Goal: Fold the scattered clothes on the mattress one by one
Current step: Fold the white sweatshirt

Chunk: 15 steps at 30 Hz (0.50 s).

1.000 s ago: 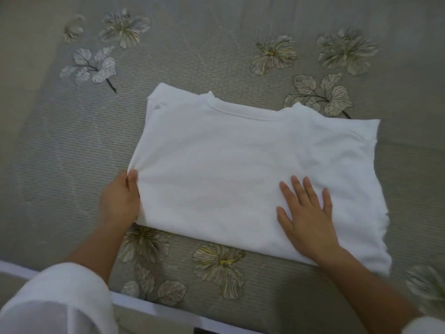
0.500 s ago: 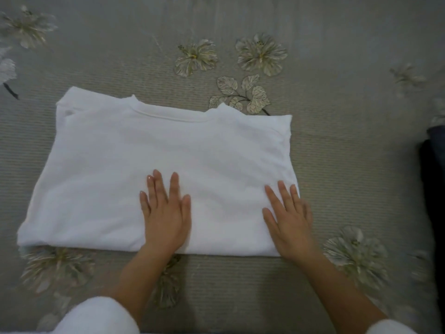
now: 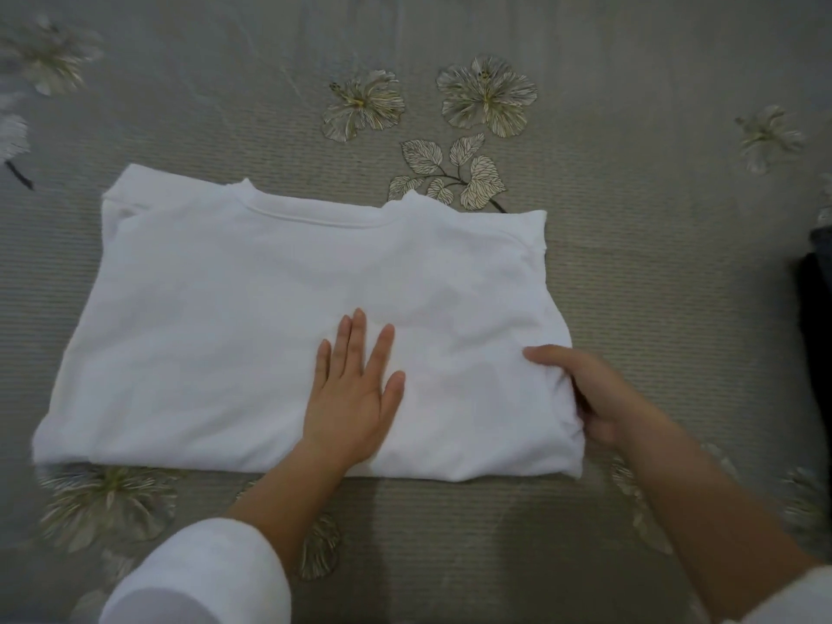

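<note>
1. Shirt (image 3: 225, 331) first: it is white, folded into a wide rectangle and lying flat in the middle of the mattress (image 3: 653, 263). Its collar (image 3: 315, 216) is on the far edge and a thick doubled edge lies nearest you.
2. Your left hand (image 3: 355, 398) lies palm down on the shirt, close to the near edge and a little right of the middle. Its grip is spread, with the fingers straight and pointing away from you, pressing the cloth and holding nothing.
3. Your right hand (image 3: 585, 394) is at the shirt's right edge, toward the near corner. Its grip is pinching the shirt: the thumb (image 3: 544, 355) lies on top of the cloth and the other fingers curl in under the edge, out of sight.
4. The cloth puckers into small wrinkles just where that right hand holds it, and the rest of the shirt lies smooth.
5. Your two hands are apart, with a stretch of white cloth between them.
6. A white sleeve (image 3: 198, 574) covers your left forearm at the bottom of the view.
7. The mattress cover is grey-beige and ribbed, printed with pale flowers (image 3: 488, 96). A sprig of leaves (image 3: 450, 173) sits just beyond the shirt's far edge, right of the collar.
8. Some dark clothing (image 3: 817, 317) lies at the right edge of the view, well apart from the shirt and mostly cut off. You cannot tell which garment it is.
</note>
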Motion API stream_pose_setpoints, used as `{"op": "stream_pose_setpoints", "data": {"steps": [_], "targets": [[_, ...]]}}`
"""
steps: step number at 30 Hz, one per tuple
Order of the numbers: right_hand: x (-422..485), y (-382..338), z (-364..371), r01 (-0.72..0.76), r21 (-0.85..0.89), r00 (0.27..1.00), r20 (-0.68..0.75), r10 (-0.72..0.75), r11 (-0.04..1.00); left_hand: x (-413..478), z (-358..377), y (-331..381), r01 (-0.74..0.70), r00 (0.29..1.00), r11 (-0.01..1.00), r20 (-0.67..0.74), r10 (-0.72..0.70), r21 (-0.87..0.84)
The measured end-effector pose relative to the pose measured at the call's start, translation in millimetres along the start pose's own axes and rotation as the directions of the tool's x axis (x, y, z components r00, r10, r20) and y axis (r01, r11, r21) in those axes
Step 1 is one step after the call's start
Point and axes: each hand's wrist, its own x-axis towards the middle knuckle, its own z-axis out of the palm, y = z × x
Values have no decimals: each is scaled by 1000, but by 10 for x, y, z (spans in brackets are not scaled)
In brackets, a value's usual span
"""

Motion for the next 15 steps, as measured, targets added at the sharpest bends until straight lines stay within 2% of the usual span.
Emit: {"op": "stream_pose_setpoints", "data": {"steps": [4, 6, 7, 8, 9, 10, 11, 12, 15], "targets": [[-316, -350, 215, 19, 14, 972, 235, -22, 1000, 47, -114, -26, 31, 988, 994, 154, -14, -108], [-451, -476, 439, 50, 56, 952, 299, -64, 997, 102, -331, -67, 76, 960, 950, 280, 12, -302], [-507, -529, 577, 66, 69, 946, 314, -85, 995, 130, -475, -111, 120, 947, 889, 319, 31, -442], [-559, -572, 734, 91, 79, 937, 330, -112, 993, 151, -611, -183, 192, 937, 782, 347, 33, -593], [-601, -602, 903, 122, 91, 925, 352, -146, 988, 159, -742, -278, 299, 925, 612, 381, 4, -732], [-633, -622, 1086, 155, 104, 911, 369, -183, 982, 152, -862, -392, 400, 906, 394, 422, -34, -828], [-668, -636, 1279, 187, 114, 901, 376, -216, 976, 140, -966, -524, 462, 886, 193, 461, -52, -866], [-693, -642, 1478, 215, 125, 896, 370, -247, 969, 124, -1040, -678, 484, 875, 67, 481, -58, -873], [-743, -628, 2114, 289, 155, 875, 356, -326, 945, 44, -1195, -1186, 504, 857, -102, 511, -66, -858]]}}
